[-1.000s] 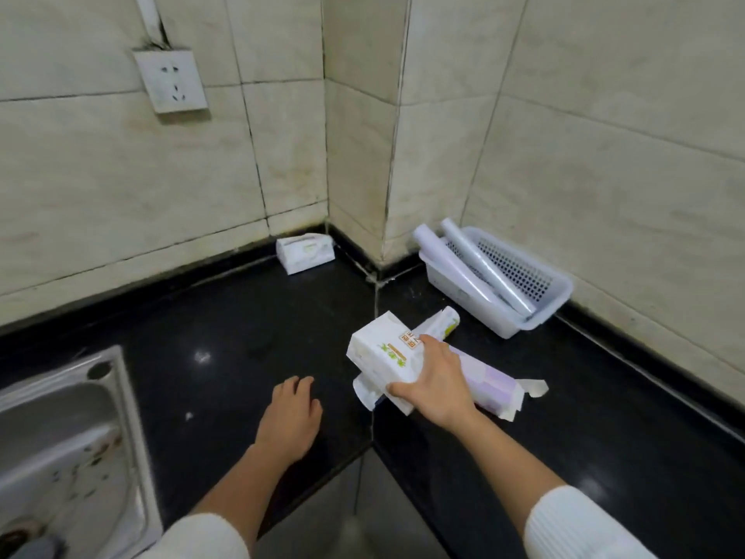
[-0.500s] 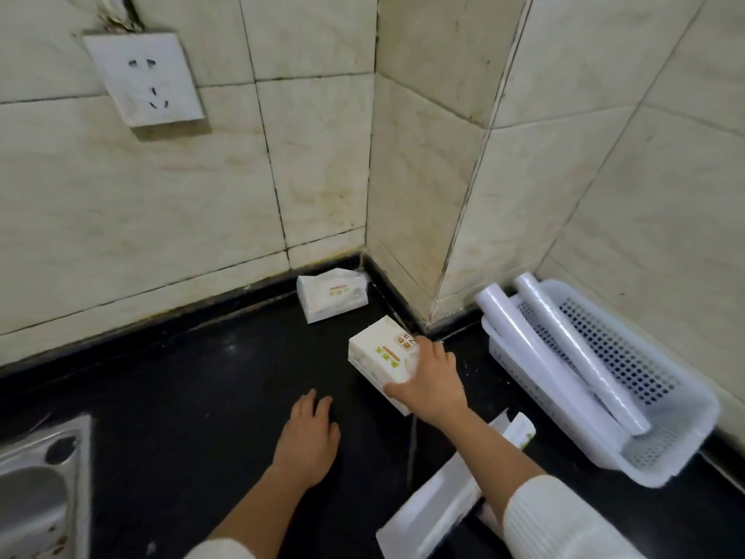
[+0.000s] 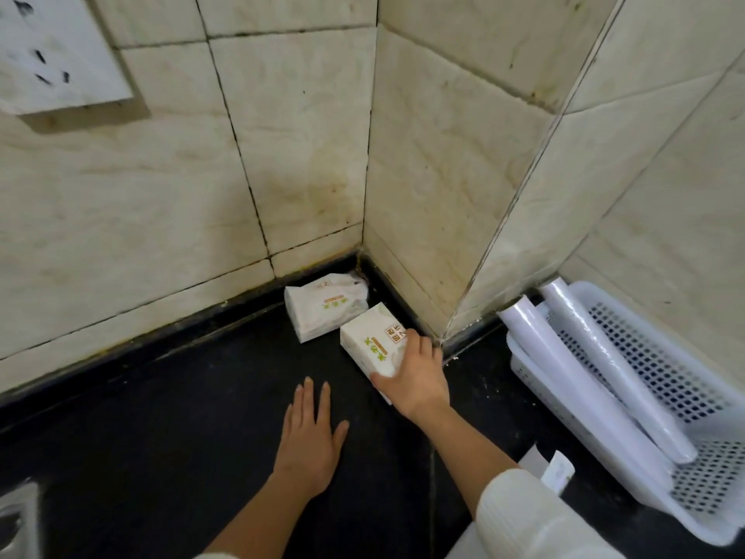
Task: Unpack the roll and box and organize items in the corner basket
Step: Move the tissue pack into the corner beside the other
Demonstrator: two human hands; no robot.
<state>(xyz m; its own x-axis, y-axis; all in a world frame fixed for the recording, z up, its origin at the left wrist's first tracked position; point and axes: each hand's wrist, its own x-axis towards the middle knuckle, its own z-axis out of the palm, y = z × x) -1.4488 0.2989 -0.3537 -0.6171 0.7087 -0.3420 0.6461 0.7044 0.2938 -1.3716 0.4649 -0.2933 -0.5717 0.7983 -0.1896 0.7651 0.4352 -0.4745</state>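
Tissue pack (image 3: 373,342), white with green print, is gripped by the right hand (image 3: 417,375) low over the black worktop (image 3: 161,417), just beside a second tissue pack (image 3: 322,308) tucked into the tiled corner. Left hand (image 3: 308,441) is laid flat and spread on the worktop, nothing held. Over to the right, the white perforated basket (image 3: 685,397) is seen against the wall, two wrapped rolls (image 3: 596,357) resting in it with their ends over its rim. An opened white box (image 3: 556,472) is glimpsed behind the right sleeve.
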